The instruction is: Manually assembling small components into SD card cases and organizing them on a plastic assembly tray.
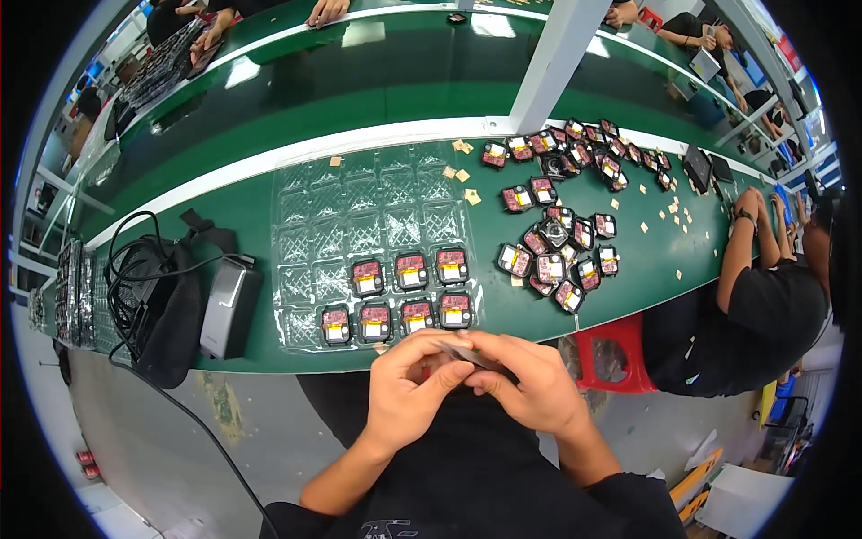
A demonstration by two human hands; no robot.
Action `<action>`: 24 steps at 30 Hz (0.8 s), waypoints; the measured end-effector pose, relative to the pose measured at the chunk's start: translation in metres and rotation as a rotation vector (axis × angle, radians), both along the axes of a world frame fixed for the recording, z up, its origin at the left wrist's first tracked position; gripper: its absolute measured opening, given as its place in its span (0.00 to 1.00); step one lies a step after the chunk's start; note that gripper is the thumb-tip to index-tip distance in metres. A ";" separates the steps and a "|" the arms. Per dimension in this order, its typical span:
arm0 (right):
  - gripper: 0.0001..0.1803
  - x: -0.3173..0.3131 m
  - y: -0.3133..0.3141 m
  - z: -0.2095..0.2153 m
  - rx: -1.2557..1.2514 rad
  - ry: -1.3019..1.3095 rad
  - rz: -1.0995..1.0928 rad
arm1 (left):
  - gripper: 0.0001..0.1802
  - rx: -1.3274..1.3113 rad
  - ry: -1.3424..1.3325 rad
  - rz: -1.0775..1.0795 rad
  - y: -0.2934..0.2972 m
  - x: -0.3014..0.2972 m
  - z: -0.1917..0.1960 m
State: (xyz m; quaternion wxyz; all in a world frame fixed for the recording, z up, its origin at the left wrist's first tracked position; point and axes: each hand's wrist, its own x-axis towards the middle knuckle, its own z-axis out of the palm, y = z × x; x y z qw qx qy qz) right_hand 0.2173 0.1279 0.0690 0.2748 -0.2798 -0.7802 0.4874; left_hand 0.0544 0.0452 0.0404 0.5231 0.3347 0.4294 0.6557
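Together, the left hand (404,391) and right hand (534,384) are pinching a thin dark piece (478,359) between thumbs and fingers, by the near edge of the green table (642,269). Its long axis is slanting down rightward (roughly crosswise to the body). Fingers are hiding most of its outline and front. Beyond, a clear, crinkly plastic tray (296,242) is holding rounded black boxes (411,271).

Bright scene, glare on far green worktop (310,85), edges bowed
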 end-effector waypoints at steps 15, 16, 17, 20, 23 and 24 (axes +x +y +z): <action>0.24 -0.014 0.067 -0.038 0.516 -0.672 -0.472 | 0.18 -0.127 0.262 0.055 -0.034 0.014 -0.022; 0.23 -0.014 0.068 -0.037 0.501 -0.686 -0.445 | 0.18 -0.127 0.264 0.056 -0.034 0.012 -0.024; 0.21 -0.015 0.069 -0.034 0.481 -0.692 -0.450 | 0.17 -0.138 0.266 0.059 -0.034 0.010 -0.026; 0.22 -0.011 0.073 -0.036 0.533 -0.521 -0.500 | 0.16 -0.132 0.240 0.082 -0.033 0.009 -0.026; 0.26 -0.010 0.069 -0.025 0.547 -0.224 -0.432 | 0.17 -0.101 0.165 0.124 -0.029 0.007 -0.020; 0.26 -0.009 0.060 -0.018 0.545 -0.224 -0.421 | 0.18 -0.076 0.114 0.123 -0.026 0.008 -0.017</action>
